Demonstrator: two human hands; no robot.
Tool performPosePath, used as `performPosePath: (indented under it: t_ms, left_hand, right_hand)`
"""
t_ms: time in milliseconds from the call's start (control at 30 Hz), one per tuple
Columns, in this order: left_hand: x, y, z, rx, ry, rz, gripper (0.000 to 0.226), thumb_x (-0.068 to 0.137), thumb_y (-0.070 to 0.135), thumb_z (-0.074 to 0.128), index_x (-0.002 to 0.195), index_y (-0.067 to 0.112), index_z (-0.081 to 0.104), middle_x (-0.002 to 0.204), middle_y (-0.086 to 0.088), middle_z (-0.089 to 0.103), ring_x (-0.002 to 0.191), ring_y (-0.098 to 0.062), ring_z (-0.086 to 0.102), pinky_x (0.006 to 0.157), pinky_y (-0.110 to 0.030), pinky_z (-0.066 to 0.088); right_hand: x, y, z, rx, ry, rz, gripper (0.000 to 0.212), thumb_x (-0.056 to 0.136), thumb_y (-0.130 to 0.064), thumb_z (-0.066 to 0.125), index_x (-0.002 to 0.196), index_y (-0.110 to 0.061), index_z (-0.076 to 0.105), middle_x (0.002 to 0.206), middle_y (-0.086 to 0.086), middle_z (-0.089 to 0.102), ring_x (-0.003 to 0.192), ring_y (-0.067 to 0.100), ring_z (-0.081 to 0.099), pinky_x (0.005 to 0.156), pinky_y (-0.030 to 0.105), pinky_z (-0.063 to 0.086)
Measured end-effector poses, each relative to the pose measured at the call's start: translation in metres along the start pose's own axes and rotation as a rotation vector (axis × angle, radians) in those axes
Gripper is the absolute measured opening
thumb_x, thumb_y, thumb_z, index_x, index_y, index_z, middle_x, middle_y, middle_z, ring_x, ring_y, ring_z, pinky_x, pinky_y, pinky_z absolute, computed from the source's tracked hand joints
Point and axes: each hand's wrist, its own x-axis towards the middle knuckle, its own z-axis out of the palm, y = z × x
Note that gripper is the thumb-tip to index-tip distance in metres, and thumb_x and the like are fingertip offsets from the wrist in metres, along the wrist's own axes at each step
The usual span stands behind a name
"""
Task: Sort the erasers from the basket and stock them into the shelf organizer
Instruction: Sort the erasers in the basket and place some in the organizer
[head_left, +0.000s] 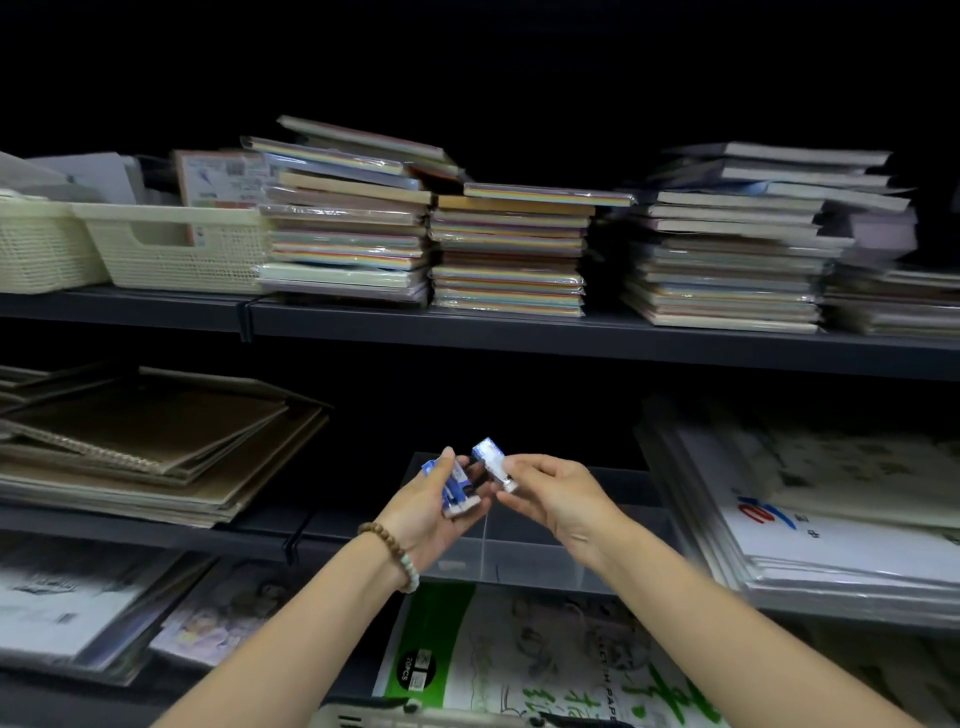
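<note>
My left hand, with a bead bracelet on the wrist, is closed around a small bunch of blue-and-white erasers. My right hand pinches a single blue-and-white eraser between thumb and fingers, close beside the bunch. Both hands hover just above a clear plastic organizer with dividers on the middle shelf. A basket rim shows at the bottom edge of the view.
Stacks of coloured paper pads and two cream baskets fill the upper shelf. Brown sketchbooks lie left of the organizer, white paper packs right of it. A green sketch-paper pack lies below.
</note>
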Motion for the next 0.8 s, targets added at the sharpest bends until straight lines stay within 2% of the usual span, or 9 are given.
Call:
performPosePath:
  t_ms: [100,200,300,367,500,600,700,800]
  left_hand:
    - [0.0,-0.006,0.003,0.034,-0.044,0.046,0.031,0.098,0.03,0.039,0.106,0.009,0.061,0.099,-0.011,0.07,0.085,-0.021,0.071,0.065,-0.027,0.057]
    - [-0.002,-0.006,0.008,0.039,-0.119,0.069,0.03,0.094,0.031,0.044,0.097,0.019,0.071,0.096,-0.005,0.073,0.087,-0.016,0.071,0.066,-0.023,0.056]
    - [0.001,-0.006,0.007,0.066,-0.076,0.115,0.018,0.093,0.021,0.05,0.1,0.013,0.066,0.096,-0.003,0.071,0.084,-0.013,0.07,0.067,-0.024,0.057]
    - [0.002,-0.004,0.004,0.112,-0.063,0.162,0.018,0.095,0.02,0.049,0.102,0.016,0.065,0.096,0.001,0.072,0.085,-0.012,0.069,0.073,-0.027,0.057]
    - [-0.001,0.001,-0.001,0.336,-0.1,0.198,0.03,0.09,0.042,0.046,0.109,0.028,0.065,0.107,0.004,0.07,0.1,-0.014,0.065,0.091,-0.032,0.048]
    - [-0.001,0.003,-0.008,0.398,-0.123,0.201,0.042,0.086,0.048,0.044,0.119,0.027,0.057,0.118,0.002,0.064,0.109,-0.014,0.06,0.099,-0.033,0.044]
    - [-0.001,0.008,-0.014,0.368,-0.139,0.2,0.042,0.083,0.048,0.047,0.117,0.025,0.057,0.108,-0.005,0.068,0.097,-0.015,0.066,0.085,-0.029,0.051]
    - [-0.001,0.014,-0.021,0.433,-0.16,0.243,0.04,0.086,0.042,0.048,0.118,0.021,0.055,0.105,-0.006,0.067,0.099,-0.017,0.064,0.091,-0.031,0.049]
  right_hand:
    - [-0.002,0.003,0.002,0.019,0.026,0.025,0.02,0.088,-0.011,0.063,0.103,0.0,0.066,0.093,0.01,0.069,0.075,0.012,0.065,0.063,0.016,0.055]
    - [-0.003,0.008,0.01,-0.031,0.023,0.06,0.02,0.085,-0.019,0.068,0.1,-0.006,0.07,0.09,0.008,0.07,0.07,0.009,0.063,0.059,0.015,0.051]
    - [-0.002,0.01,0.014,-0.052,0.038,0.066,0.016,0.085,-0.023,0.068,0.093,-0.01,0.071,0.083,0.004,0.068,0.066,0.009,0.059,0.059,0.016,0.05]
    - [-0.002,0.01,0.016,-0.031,-0.006,0.131,0.022,0.085,-0.03,0.066,0.093,-0.01,0.069,0.078,0.002,0.065,0.065,0.009,0.057,0.058,0.019,0.051]
    - [-0.004,0.01,0.02,0.045,-0.168,0.319,0.036,0.085,-0.046,0.062,0.088,-0.01,0.069,0.073,0.002,0.066,0.064,0.013,0.06,0.058,0.023,0.053]
    - [-0.001,0.011,0.023,0.134,-0.213,0.371,0.037,0.085,-0.042,0.062,0.096,-0.007,0.067,0.076,0.004,0.067,0.071,0.015,0.063,0.064,0.025,0.056]
    - [0.003,0.011,0.026,0.308,-0.277,0.427,0.04,0.087,-0.034,0.061,0.109,-0.001,0.063,0.092,0.013,0.067,0.088,0.024,0.066,0.08,0.031,0.057]
    - [0.009,0.011,0.028,0.415,-0.306,0.413,0.039,0.088,-0.025,0.061,0.118,0.001,0.06,0.105,0.017,0.066,0.099,0.027,0.065,0.088,0.032,0.054]
